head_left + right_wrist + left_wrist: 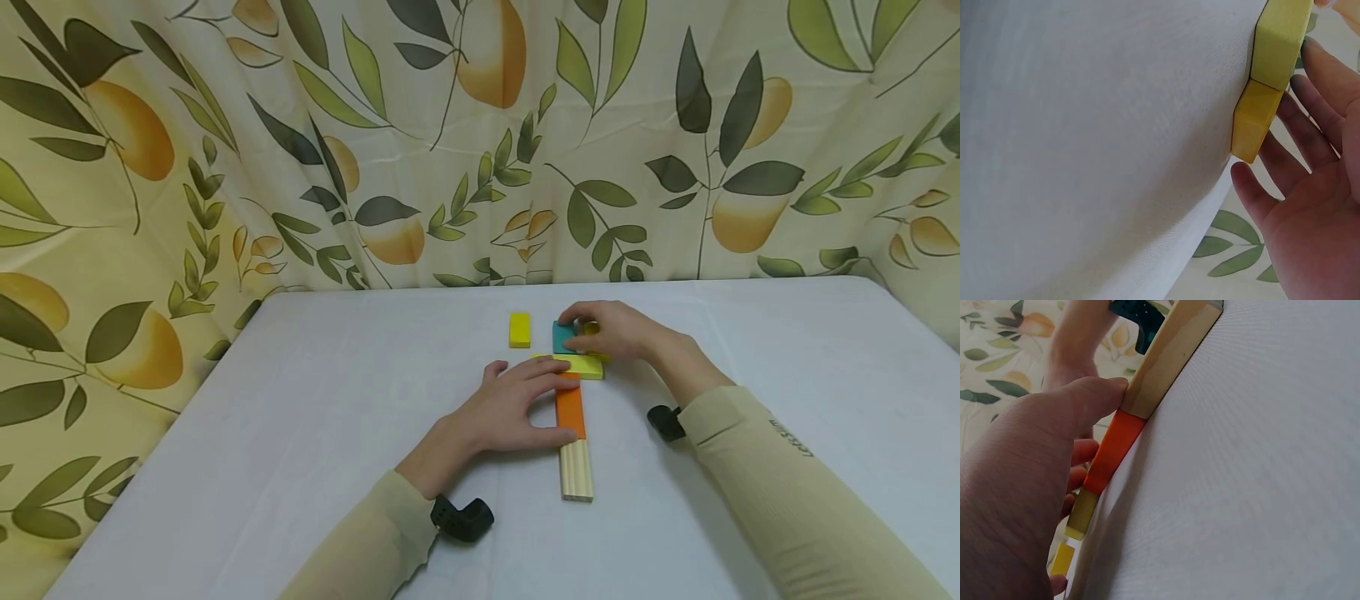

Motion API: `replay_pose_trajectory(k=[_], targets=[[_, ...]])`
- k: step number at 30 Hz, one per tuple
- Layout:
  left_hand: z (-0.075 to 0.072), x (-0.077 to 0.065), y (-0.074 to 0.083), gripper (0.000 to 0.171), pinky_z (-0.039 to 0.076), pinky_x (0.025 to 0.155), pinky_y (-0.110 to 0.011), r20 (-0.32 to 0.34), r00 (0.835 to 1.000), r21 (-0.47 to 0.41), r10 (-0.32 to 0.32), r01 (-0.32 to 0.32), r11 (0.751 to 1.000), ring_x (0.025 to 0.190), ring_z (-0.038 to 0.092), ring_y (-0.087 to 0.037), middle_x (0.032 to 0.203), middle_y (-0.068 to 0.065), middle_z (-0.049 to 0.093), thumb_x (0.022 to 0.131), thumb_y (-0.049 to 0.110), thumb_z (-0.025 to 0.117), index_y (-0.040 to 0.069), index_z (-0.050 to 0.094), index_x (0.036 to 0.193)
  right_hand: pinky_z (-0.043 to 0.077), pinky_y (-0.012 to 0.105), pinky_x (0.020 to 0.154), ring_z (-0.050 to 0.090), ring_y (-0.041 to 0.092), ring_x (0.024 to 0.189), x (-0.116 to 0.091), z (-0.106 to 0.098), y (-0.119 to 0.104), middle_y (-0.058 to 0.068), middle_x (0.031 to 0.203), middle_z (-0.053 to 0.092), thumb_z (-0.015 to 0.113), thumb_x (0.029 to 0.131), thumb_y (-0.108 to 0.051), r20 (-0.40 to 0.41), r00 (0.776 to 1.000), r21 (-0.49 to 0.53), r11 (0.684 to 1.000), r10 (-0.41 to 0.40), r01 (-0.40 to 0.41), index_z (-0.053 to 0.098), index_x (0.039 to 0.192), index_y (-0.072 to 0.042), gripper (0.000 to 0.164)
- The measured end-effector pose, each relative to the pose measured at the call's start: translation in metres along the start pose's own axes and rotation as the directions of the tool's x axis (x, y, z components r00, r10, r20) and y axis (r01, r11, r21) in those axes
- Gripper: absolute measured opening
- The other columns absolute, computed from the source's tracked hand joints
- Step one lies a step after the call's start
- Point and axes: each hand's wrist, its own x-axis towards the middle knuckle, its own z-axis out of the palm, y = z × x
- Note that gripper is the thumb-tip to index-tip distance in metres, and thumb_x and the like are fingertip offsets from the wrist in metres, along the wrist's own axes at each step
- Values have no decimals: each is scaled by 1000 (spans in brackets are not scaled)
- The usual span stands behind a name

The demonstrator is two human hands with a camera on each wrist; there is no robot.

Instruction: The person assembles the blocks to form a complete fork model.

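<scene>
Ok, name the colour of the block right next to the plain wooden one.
Orange; that block shows best in the head view.

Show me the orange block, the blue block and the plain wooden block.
Orange block [571, 408]: head view, middle of its uncovered upper face.
Blue block [561, 335]: head view, the part not covered by fingers [579, 342].
Plain wooden block [576, 471]: head view, middle of its upper face.

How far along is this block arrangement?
Apparently done: the plain wooden block and orange block lie end to end, with the lime block crosswise beyond. In hand: the right hand touches the teal block. Possibly left: the yellow block, set apart.
</scene>
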Motion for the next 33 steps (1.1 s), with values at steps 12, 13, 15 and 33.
replay_pose_trajectory(k=[12,13,15,33], targets=[[0,0,0,65,20,111,-61,0,1000,-2,2,-2,1000,146,26,-5,156,11,39,90,62,63,32,55,146,37,56,107,52,36,115,-1,0,-1,19,128,61,71,95,-18,1,1000,5,1000,-6,6,63,131,-6,40],[0,0,0,65,20,111,-61,1,1000,-2,1,-1,1000,146,26,-5,156,11,39,90,62,64,32,55,146,37,56,107,52,36,115,-1,0,-1,19,128,61,71,95,-18,1,1000,6,1000,-7,7,63,131,-6,40],[0,0,0,65,20,111,-61,1,1000,-1,1,-1,1000,146,25,-5,157,11,39,90,62,64,32,55,146,37,56,107,52,36,116,-1,0,0,19,128,61,71,95,-18,0,1000,7,1000,-9,9,63,131,-6,39],[1,0,-1,63,21,111,-61,6,1000,31,17,-17,999,147,25,-8,158,10,38,93,62,59,31,53,147,38,60,105,51,42,126,-9,-6,-2,25,135,58,68,97,-22,-8,1000,26,1000,9,-9,62,134,-8,40]])
